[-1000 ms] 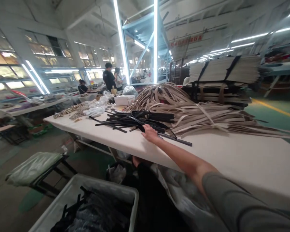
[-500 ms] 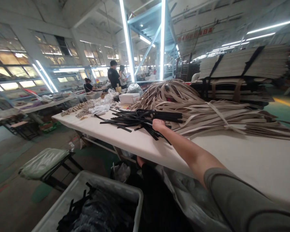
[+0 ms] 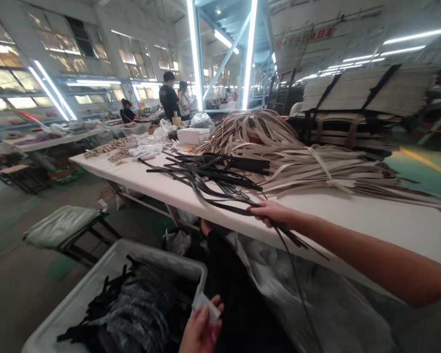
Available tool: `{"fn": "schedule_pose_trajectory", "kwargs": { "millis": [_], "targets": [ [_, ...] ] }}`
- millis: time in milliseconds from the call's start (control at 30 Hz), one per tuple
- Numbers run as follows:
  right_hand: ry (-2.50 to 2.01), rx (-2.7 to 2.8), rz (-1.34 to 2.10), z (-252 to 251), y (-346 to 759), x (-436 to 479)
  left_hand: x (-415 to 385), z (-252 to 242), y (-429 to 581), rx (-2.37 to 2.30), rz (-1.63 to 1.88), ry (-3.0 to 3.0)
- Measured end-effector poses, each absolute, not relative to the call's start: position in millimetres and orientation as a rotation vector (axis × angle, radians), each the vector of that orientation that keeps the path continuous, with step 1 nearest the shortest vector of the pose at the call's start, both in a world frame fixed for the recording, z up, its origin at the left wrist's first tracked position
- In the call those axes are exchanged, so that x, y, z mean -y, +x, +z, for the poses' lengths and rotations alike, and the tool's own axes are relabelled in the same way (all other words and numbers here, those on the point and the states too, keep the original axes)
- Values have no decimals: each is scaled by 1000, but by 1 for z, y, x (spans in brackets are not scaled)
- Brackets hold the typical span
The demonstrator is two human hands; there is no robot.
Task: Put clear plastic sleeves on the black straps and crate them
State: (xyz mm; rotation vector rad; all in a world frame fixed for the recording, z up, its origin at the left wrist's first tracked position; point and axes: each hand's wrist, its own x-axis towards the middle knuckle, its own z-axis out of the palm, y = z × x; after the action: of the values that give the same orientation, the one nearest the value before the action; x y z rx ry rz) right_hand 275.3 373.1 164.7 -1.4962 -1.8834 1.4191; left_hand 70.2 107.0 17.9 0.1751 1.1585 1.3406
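My right hand is closed around several thin black straps at the table's front edge. Their far ends trail across the white table toward a loose pile of black straps, while their near ends hang over the edge. Low in the view, my left hand pinches a small whitish, translucent piece, whose exact kind I cannot make out. That hand is beside the rim of a pale plastic bin holding black strips and clear plastic wrap.
Beige straps, partly tied in a bundle, lie behind the black ones. A white box, plastic bags and small metallic-looking pieces sit farther left. A covered stool stands left of the bin. People are in the background.
My right hand has drawn some black straps from the pile toward me and rightward, to the table edge. My left hand has come into view at the bottom with the whitish piece.
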Motion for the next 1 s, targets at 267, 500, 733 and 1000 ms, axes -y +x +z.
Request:
{"fn": "schedule_pose_trajectory", "kwargs": {
  "millis": [267,500,733,1000],
  "targets": [
    [-1218,1828,1915,98,298,-250,-177,59,137,-664,1498,194],
    [-1095,2102,2027,83,322,-202,-167,42,125,-633,1633,53],
    [-969,2368,2204,83,327,-172,-152,42,88,-561,1796,-179],
    [-993,2603,2213,94,350,-170,-143,33,68,-551,1968,-113]
  ]
}}
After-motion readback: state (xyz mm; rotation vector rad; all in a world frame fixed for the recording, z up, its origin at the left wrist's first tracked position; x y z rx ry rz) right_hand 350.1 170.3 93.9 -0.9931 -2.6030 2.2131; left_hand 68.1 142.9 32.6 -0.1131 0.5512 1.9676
